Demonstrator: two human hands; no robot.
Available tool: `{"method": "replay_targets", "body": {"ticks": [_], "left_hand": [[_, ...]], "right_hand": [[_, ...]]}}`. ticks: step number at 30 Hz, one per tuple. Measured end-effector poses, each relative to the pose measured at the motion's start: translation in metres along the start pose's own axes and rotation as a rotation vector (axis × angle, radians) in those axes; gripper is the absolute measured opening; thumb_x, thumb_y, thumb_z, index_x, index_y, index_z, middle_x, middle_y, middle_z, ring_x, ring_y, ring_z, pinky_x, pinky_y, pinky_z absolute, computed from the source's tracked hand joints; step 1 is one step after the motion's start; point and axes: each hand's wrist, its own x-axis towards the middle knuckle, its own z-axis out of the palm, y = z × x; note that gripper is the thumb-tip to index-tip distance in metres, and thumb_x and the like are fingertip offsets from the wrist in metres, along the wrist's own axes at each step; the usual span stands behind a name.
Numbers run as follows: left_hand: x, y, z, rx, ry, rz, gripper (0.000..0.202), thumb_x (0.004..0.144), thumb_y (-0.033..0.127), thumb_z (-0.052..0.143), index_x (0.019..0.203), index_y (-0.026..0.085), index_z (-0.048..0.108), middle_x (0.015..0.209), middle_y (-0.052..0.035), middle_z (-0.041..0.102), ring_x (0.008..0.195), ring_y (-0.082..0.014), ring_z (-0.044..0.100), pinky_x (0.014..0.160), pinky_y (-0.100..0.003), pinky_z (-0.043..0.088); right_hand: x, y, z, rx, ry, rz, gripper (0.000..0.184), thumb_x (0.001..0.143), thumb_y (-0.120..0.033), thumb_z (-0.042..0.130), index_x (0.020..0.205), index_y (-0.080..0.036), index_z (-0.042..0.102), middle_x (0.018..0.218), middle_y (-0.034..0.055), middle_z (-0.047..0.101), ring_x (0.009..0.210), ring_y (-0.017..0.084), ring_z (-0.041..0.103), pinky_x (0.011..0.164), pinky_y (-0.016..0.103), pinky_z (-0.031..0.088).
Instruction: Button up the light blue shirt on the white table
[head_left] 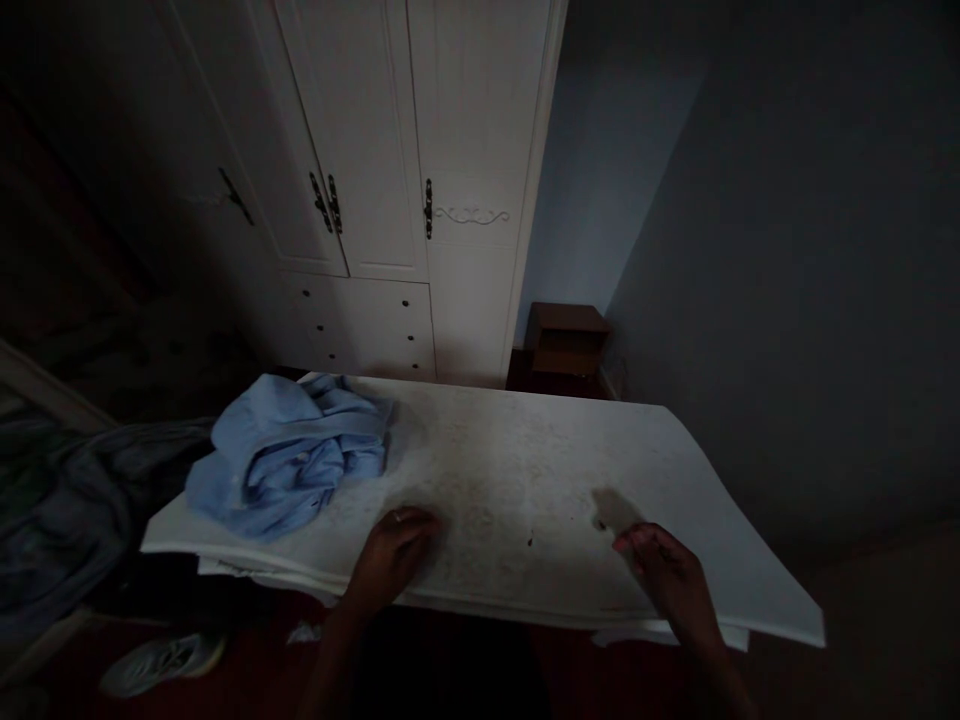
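A white board or tabletop (525, 450) lies in front of me, its surface stained. My left hand (390, 558) rests on its near edge with fingers curled down onto the surface and a ring showing. Over the near right part of the board hovers my right hand (667, 575), fingers loosely bent, nothing seen in it. A crumpled light blue shirt (289, 450) sits on the board's left end, about a hand's length from my left hand.
A white wardrobe (405, 180) with dark handles stands behind the board. A small brown cabinet (566, 340) sits in the corner by the grey wall. Dark clothes (67, 500) are heaped at the left. A pale shoe (161, 660) lies on the red floor.
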Motion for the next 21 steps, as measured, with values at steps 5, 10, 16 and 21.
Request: {"method": "replay_targets", "body": {"ticks": [5, 10, 16, 21], "left_hand": [[-0.001, 0.011, 0.001, -0.008, 0.013, -0.104, 0.030, 0.094, 0.035, 0.046, 0.093, 0.023, 0.074, 0.097, -0.0085, 0.072, 0.094, -0.0207, 0.066, 0.086, -0.034, 0.052], [0.000, 0.021, -0.004, -0.067, 0.053, -0.196, 0.034, 0.096, 0.037, 0.043, 0.095, 0.021, 0.073, 0.096, -0.0067, 0.073, 0.093, -0.0193, 0.066, 0.086, -0.032, 0.050], [0.005, 0.021, -0.010, -0.227, 0.084, -0.273, 0.029, 0.089, 0.041, 0.054, 0.091, 0.019, 0.073, 0.092, -0.0064, 0.074, 0.090, -0.0196, 0.068, 0.083, -0.031, 0.052], [0.006, 0.016, -0.010, -0.267, 0.121, -0.264, 0.024, 0.085, 0.039, 0.062, 0.082, 0.018, 0.073, 0.085, -0.0067, 0.074, 0.083, -0.0187, 0.069, 0.078, -0.030, 0.054]], "right_hand": [[0.011, 0.002, -0.007, -0.013, -0.074, 0.010, 0.058, 0.077, -0.074, 0.052, 0.062, -0.019, 0.064, 0.056, 0.0059, 0.062, 0.048, 0.016, 0.050, 0.047, 0.026, 0.043], [0.026, 0.002, -0.010, -0.013, -0.182, 0.003, 0.056, 0.075, -0.074, 0.054, 0.066, -0.020, 0.064, 0.058, 0.0068, 0.065, 0.048, 0.017, 0.053, 0.050, 0.029, 0.047], [0.028, 0.009, 0.003, -0.046, -0.061, -0.063, 0.052, 0.078, -0.069, 0.056, 0.065, -0.020, 0.064, 0.054, 0.0035, 0.060, 0.051, 0.016, 0.055, 0.054, 0.027, 0.046], [0.027, 0.002, 0.011, -0.078, -0.073, -0.055, 0.050, 0.076, -0.069, 0.057, 0.067, -0.020, 0.065, 0.056, 0.0037, 0.062, 0.048, 0.016, 0.053, 0.049, 0.026, 0.045]]}}
